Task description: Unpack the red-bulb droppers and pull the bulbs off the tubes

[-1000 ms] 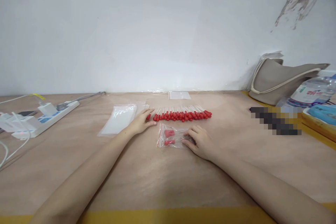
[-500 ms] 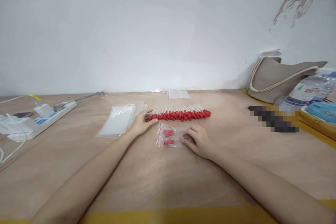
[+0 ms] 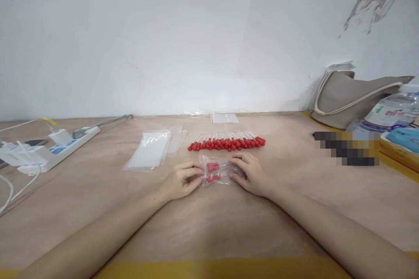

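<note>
A small clear zip bag (image 3: 224, 178) lies flat on the table with a few red-tipped pale sticks inside. My left hand (image 3: 183, 179) pinches its left edge, beside the red zip line, between thumb and fingers. At the other end, my right hand (image 3: 250, 174) has its thumb and fingers curled on the bag's plastic. Just beyond the bag, a wide row of red-tipped sticks (image 3: 229, 143) lies with the red ends toward me. To the left rests a stack of clear zip bags (image 3: 149, 150), and neither hand touches it.
Another flat zip bag (image 3: 225, 118) lies near the wall. On the left are a white power strip (image 3: 75, 144) with chargers and cables. At the right stand a grey bag (image 3: 347, 98), a plastic bottle (image 3: 388, 113) and a blue packet (image 3: 404, 138), near a blurred dark object (image 3: 343, 150).
My left hand has left the end of the stick row, come nearer to me and taken the zip bag's left edge. My right hand stays on the bag's right end.
</note>
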Demonstrator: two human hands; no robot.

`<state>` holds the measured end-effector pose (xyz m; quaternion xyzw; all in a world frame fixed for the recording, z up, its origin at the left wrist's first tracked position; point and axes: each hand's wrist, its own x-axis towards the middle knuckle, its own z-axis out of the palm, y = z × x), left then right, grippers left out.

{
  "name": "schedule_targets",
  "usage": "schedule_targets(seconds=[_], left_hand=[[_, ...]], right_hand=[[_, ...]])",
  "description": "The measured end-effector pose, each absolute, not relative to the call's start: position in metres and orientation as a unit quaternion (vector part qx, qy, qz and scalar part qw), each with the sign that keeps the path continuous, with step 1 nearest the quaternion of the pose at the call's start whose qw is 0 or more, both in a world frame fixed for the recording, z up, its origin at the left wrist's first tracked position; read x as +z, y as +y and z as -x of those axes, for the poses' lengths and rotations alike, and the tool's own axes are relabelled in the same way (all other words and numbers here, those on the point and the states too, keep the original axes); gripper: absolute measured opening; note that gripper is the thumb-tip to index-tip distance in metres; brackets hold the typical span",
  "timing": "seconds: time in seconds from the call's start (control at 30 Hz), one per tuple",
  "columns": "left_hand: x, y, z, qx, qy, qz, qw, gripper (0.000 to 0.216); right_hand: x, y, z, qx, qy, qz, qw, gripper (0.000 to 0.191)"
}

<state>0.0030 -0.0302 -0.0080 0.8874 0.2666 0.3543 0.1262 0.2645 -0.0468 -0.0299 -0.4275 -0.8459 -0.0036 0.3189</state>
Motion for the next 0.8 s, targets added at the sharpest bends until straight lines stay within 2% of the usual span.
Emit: schedule_targets(seconds=[0.13,0.3,0.37,0.53,0.63,0.73,0.8], left_hand=[[-0.003,-0.035,-0.015,0.285,0.244,-0.904,0.206,0.034],[-0.004,-0.026,-0.019,0.29,0.29,-0.9,0.146,0.047],[-0.004,-0.026,-0.019,0.265,0.3,-0.906,0.137,0.047],[-0.003,-0.03,-0.021,0.236,0.293,-0.918,0.124,0.028],[-0.001,-0.031,-0.021,0.237,0.265,-0.925,0.132,0.03],[0.001,-0.031,-0.021,0.226,0.226,-0.934,0.159,0.042],[0.001,-0.031,-0.022,0.224,0.229,-0.932,0.168,0.04]], right_hand=[[-0.031,-0.044,-0.264,-0.002,-0.845,0.446,0.295,0.036],[-0.03,-0.042,-0.263,0.029,-0.836,0.455,0.305,0.026],[-0.03,-0.041,-0.263,0.041,-0.838,0.449,0.309,0.023],[-0.032,-0.039,-0.263,0.038,-0.843,0.435,0.316,0.021],[-0.032,-0.04,-0.262,0.017,-0.838,0.447,0.313,0.021],[-0.033,-0.039,-0.262,0.015,-0.835,0.45,0.316,0.021],[-0.033,-0.039,-0.262,0.022,-0.838,0.441,0.32,0.021]])
